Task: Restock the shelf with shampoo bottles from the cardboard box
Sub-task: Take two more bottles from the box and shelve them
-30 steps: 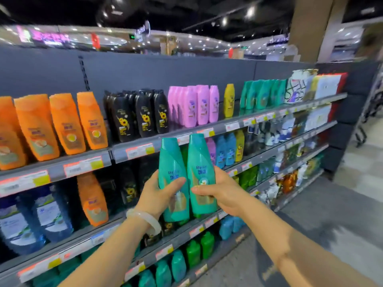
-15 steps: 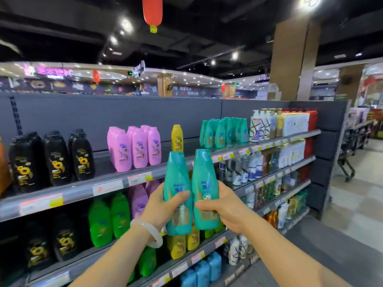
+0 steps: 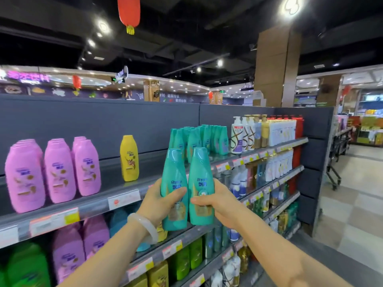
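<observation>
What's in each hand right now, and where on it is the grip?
Each hand holds one teal shampoo bottle upright: left hand grips the left bottle around its lower body, right hand the right bottle likewise.

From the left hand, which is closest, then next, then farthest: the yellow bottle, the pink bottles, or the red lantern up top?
From the left hand:
1. Yellow bottle, top shelf, just up-left.
2. Pink bottles, same shelf, farther left.
3. Red lantern, hanging high overhead.
</observation>
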Tool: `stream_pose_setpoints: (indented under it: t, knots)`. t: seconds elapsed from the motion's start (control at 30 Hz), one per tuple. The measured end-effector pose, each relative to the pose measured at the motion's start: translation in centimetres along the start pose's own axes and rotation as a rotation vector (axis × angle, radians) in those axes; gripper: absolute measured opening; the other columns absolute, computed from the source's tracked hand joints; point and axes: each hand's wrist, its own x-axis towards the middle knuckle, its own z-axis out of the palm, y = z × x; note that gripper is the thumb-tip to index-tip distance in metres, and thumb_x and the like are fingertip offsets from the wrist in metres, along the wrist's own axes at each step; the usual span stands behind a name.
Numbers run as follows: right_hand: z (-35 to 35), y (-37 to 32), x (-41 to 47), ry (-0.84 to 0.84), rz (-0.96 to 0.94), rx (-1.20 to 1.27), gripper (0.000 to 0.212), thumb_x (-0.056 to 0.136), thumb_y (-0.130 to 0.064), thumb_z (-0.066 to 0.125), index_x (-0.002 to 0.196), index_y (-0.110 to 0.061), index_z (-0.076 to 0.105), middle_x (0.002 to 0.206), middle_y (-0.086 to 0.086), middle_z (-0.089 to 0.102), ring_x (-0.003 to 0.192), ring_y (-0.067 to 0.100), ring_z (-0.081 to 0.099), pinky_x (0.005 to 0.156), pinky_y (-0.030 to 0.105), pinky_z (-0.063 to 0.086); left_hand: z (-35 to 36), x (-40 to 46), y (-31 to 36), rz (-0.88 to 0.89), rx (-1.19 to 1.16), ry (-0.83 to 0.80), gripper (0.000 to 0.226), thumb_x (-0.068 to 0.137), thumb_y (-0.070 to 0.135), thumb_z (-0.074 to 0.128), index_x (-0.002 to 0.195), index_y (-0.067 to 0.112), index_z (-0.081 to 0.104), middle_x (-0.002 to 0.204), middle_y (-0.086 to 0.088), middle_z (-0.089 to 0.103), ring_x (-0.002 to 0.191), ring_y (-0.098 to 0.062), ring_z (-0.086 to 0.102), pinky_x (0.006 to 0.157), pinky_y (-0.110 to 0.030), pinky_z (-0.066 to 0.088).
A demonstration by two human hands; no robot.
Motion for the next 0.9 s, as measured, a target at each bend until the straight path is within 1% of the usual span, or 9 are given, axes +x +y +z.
stream_pose_setpoints:
  t: [0.03, 0.17, 0.27, 0.37, 0.5, 0.6, 0.7, 0.8, 0.9]
  knots:
    - [-1.0, -0.4, 2.1, -0.011, -0.015, -0.006, 0.043, 0.076, 0.009, 0.068, 0.109, -0.016, 0.056, 0.102, 0.007, 0.071, 0.094, 0.025, 0.068, 0.084, 0.043, 0.055, 0.5, 2.2, -0.2, 0.006, -0.01, 0.009, 0.019, 0.085, 0.011, 0.064, 0.102, 0.012, 0.057, 0.096, -0.01, 0.07, 0.08, -0.022, 0.068, 0.067, -0.032, 0.058]
    - [-4.2, -2.1, 10.5, -0.017, -0.054, -0.008, 0.047, 0.076, 0.009, 0.067, 0.115, -0.011, 0.054, 0.107, 0.01, 0.07, 0.097, 0.028, 0.067, 0.087, 0.047, 0.054, 1.3, 11.3, -0.3, 0.043, -0.012, 0.027, 0.033, 0.081, 0.019, 0.07, 0.111, 0.012, 0.058, 0.105, -0.01, 0.071, 0.095, -0.03, 0.068, 0.086, -0.052, 0.054]
    - [-6.2, -2.7, 16.0, -0.017, -0.079, 0.004, 0.047, 0.075, 0.009, 0.068, 0.116, -0.008, 0.053, 0.11, 0.012, 0.069, 0.101, 0.031, 0.066, 0.091, 0.05, 0.052, 1.9, 16.7, -0.1, 0.065, 0.013, 0.034, 0.033, 0.082, 0.022, 0.068, 0.111, 0.015, 0.057, 0.107, -0.006, 0.071, 0.095, -0.026, 0.069, 0.086, -0.051, 0.054]
    - [-8.3, -2.5, 20.5, -0.01, -0.096, -0.035, 0.051, 0.073, 0.006, 0.071, 0.118, -0.008, 0.052, 0.111, 0.012, 0.068, 0.102, 0.029, 0.065, 0.093, 0.047, 0.051, 2.4, 20.8, -0.6, 0.055, 0.059, 0.065, 0.031, 0.083, 0.023, 0.067, 0.111, 0.018, 0.056, 0.108, -0.004, 0.069, 0.096, -0.025, 0.068, 0.086, -0.05, 0.054]
    - [-11.5, -2.1, 26.0, -0.008, -0.126, -0.09, 0.047, 0.071, 0.006, 0.074, 0.109, -0.013, 0.054, 0.101, 0.006, 0.069, 0.091, 0.022, 0.066, 0.082, 0.037, 0.055, 2.9, 24.8, -2.0, 0.044, 0.127, 0.17, 0.034, 0.081, 0.025, 0.069, 0.112, 0.02, 0.055, 0.107, -0.001, 0.069, 0.095, -0.021, 0.068, 0.085, -0.044, 0.056]
    - [-13.5, -1.1, 29.7, -0.018, -0.127, -0.119, 0.047, 0.068, 0.004, 0.077, 0.105, -0.016, 0.055, 0.098, 0.003, 0.069, 0.091, 0.021, 0.066, 0.081, 0.038, 0.055, 3.2, 27.1, -3.3, 0.001, 0.092, 0.267, 0.036, 0.08, 0.02, 0.07, 0.113, 0.02, 0.056, 0.107, -0.001, 0.069, 0.097, -0.02, 0.066, 0.085, -0.041, 0.054]
    - [-14.8, 0.1, 32.6, -0.084, -0.108, -0.137, 0.047, 0.068, 0.005, 0.077, 0.101, -0.019, 0.055, 0.095, 0.0, 0.069, 0.088, 0.018, 0.066, 0.075, 0.031, 0.056, 3.8, 29.0, -4.3, -0.031, 0.079, 0.344, 0.038, 0.08, 0.018, 0.071, 0.114, 0.022, 0.056, 0.109, -0.001, 0.068, 0.1, -0.022, 0.065, 0.09, -0.046, 0.052]
    - [-15.4, 1.3, 34.6, -0.163, -0.101, -0.178, 0.047, 0.067, 0.005, 0.078, 0.096, -0.024, 0.055, 0.097, -0.001, 0.069, 0.091, 0.019, 0.066, 0.076, 0.03, 0.056, 4.7, 30.9, -5.0, -0.043, 0.075, 0.417, 0.042, 0.08, 0.016, 0.071, 0.117, 0.015, 0.05, 0.11, -0.005, 0.067, 0.1, -0.024, 0.065, 0.09, -0.046, 0.052]
    - [-15.9, 2.4, 36.0, -0.221, -0.086, -0.222, 0.049, 0.068, 0.003, 0.078, 0.106, -0.018, 0.055, 0.101, 0.002, 0.069, 0.093, 0.018, 0.066, 0.08, 0.032, 0.056, 5.7, 32.3, -6.0, -0.07, 0.064, 0.489, 0.045, 0.079, 0.013, 0.072, 0.115, 0.009, 0.046, 0.11, -0.01, 0.065, 0.098, -0.025, 0.065, 0.087, -0.044, 0.052]
